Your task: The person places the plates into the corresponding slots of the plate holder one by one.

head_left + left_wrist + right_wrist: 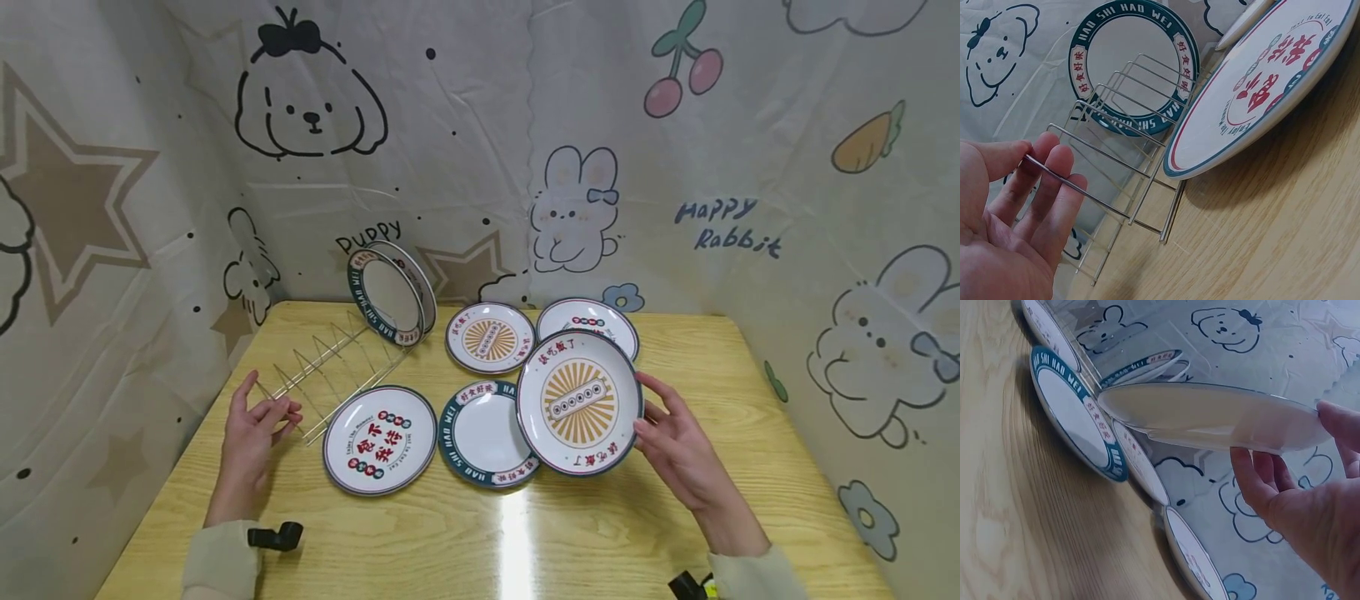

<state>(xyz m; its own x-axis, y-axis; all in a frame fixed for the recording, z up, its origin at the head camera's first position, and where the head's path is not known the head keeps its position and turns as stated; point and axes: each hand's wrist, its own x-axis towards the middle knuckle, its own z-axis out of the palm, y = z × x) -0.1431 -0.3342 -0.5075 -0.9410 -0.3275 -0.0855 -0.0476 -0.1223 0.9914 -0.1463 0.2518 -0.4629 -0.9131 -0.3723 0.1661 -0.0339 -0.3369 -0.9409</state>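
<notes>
My right hand (pixel 678 446) grips the right rim of a white plate (pixel 580 403) with a yellow sunburst, raised over the table; its pale underside faces the right wrist camera. With thumb and fingers my left hand (pixel 258 429) pinches the near end wire of a gold wire plate rack (pixel 1141 169). Two plates stand upright in the rack's far end, the front one a green-rimmed plate (pixel 386 298). Just right of the rack lies a plate with red lettering (pixel 380 440). Beside that is another green-rimmed plate (pixel 483 437), partly covered by the held plate in the head view.
Farther back lie a second sunburst plate (pixel 490 337) and a plate with red and green print (pixel 588 321), the latter partly hidden behind the held plate. A patterned curtain (pixel 465 150) rises behind and beside the wooden table (pixel 420 542).
</notes>
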